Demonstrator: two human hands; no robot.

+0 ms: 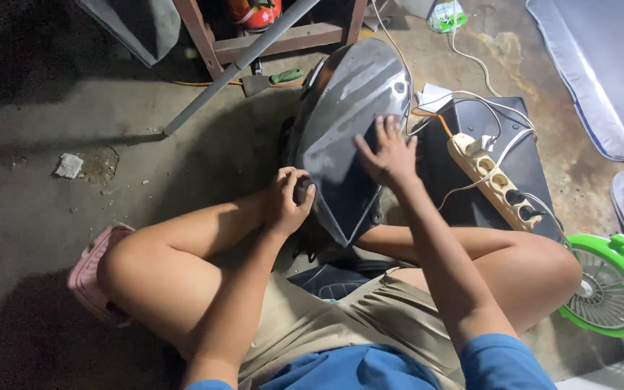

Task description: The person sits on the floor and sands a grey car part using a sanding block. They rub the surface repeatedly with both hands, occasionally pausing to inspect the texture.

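The left hand point(288, 198) is curled shut around a small dark pad point(302, 191), pressing it on the near left edge of the glossy dark panel point(348, 115). The right hand point(386, 155) lies spread flat just right of that grip, seemingly bracing the panel, which leans up between the knees; a power strip point(492, 180) lies farther right

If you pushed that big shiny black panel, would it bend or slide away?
The black panel is probably stiff: it keeps its curved, moulded shape under the flat right hand. Its glossy surface looks slippery. It stands tilted on the floor, so it might tip or slide if the left hand at its edge let go.
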